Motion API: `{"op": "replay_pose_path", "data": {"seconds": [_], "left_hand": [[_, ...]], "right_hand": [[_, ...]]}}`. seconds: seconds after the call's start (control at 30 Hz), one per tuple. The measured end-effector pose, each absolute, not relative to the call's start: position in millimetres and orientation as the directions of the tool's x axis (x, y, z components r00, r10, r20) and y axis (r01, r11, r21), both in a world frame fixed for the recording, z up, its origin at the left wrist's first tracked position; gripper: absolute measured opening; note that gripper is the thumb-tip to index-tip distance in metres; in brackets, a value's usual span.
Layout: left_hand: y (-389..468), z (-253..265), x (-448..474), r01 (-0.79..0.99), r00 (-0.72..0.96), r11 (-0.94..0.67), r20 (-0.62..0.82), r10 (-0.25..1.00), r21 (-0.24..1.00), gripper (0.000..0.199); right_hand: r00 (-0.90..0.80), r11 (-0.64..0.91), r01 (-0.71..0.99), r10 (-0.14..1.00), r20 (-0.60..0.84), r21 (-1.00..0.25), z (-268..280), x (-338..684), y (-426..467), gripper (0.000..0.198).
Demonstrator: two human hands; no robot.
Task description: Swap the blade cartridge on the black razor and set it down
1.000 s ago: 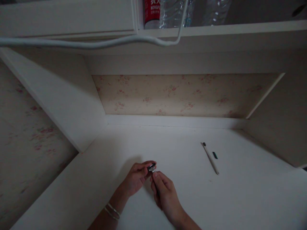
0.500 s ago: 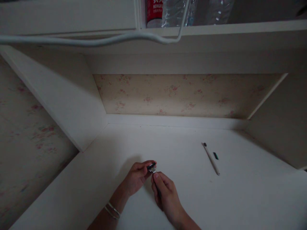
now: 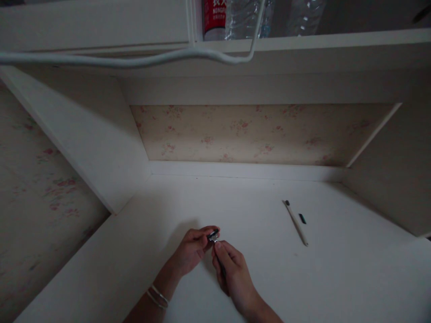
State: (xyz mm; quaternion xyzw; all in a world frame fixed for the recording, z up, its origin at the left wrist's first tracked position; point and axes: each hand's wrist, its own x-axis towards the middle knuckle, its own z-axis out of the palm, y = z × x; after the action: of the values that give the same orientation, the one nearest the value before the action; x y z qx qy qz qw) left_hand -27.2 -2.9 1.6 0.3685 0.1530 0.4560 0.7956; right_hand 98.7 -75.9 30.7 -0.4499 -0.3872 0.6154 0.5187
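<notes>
My left hand (image 3: 191, 249) pinches a small dark razor head (image 3: 213, 233) between thumb and fingers. My right hand (image 3: 234, 273) is wrapped round the dark handle of a razor (image 3: 215, 240), whose shiny metal neck meets that head. Both hands are close together over the white desk, fingertips nearly touching. Most of the handle is hidden in my right palm. I cannot tell whether head and neck are locked together. To the right lie a pale toothbrush (image 3: 297, 225) with a dark head and a small dark green piece (image 3: 302, 219), perhaps a blade cartridge.
The white desk (image 3: 323, 282) is bounded by side panels (image 3: 90, 134) and a floral back wall (image 3: 240, 134). Above, a white curved bar (image 3: 134, 60) crosses in front of a shelf holding a red-labelled bottle (image 3: 214, 20) and clear plastic bottles (image 3: 244, 20).
Both hands stay almost in the same place, with the razor head tilted very slightly. The view has shifted a little. Toothbrush and small piece lie as before.
</notes>
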Motion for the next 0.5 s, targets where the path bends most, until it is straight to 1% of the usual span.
{"op": "replay_pose_path", "data": {"seconds": [0.13,0.33,0.5], "left_hand": [[-3.0,0.4,-27.9,-0.608,0.538,0.306,0.097,0.837,0.733,0.02],[-3.2,-0.3,-27.0,-0.608,0.526,0.298,0.092,0.846,0.736,0.019],[-2.9,1.6,-26.9,-0.597,0.524,0.29,0.09,0.847,0.748,0.019]], "right_hand": [[-0.059,-0.16,-0.291,0.987,-0.15,-0.943,30.2,98.8,-76.1,0.047],[-0.034,-0.088,-0.24,0.996,-0.082,-0.967,21.7,100.3,-75.2,0.043],[-0.032,-0.096,-0.234,0.995,-0.091,-0.967,24.9,101.7,-73.8,0.044]]}}
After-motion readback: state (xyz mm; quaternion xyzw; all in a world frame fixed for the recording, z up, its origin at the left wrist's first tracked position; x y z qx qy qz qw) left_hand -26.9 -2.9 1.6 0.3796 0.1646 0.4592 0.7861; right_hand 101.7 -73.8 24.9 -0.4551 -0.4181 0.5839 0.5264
